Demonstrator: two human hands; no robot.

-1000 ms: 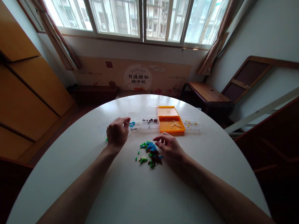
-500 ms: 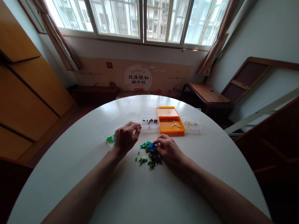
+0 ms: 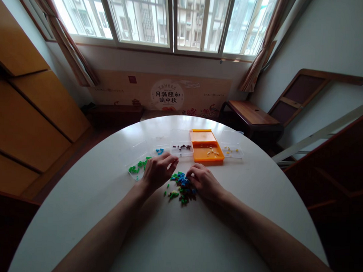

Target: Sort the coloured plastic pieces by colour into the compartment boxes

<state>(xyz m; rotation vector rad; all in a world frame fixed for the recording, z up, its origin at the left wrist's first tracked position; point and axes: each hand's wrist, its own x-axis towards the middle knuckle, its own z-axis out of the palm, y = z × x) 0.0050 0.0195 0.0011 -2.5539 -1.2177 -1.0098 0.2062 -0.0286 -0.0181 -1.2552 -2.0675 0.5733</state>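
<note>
You have the round white surface [image 3: 176,244] stretching out on both sides of your forearms, its curved far edge a little beyond the row of boxes. Between your forearms a broad run of white reaches from the pile of small building bricks [image 3: 183,189] back toward you, and more lies outward of each arm, out to the rim. The middle is tighter: your left hand [image 3: 158,171] hangs just left of the pile, right beside the clear box of green bricks [image 3: 140,174], while your right hand [image 3: 206,181] is at the pile's right side, fingertips at its blue pieces. Your left grip has thumb and forefinger drawn close, your right grip is curled inward; at this size you can't fairly tell whether either pinches a brick.

Past your hands sit some blue bricks [image 3: 159,151], a clear box of dark bricks [image 3: 182,153], an open orange box [image 3: 201,155] and a clear box of yellow bricks [image 3: 236,155]. Beyond the surface, wooden cabinets [image 3: 28,117] stand left, a low wooden table [image 3: 254,113] right, a window [image 3: 150,18] ahead.
</note>
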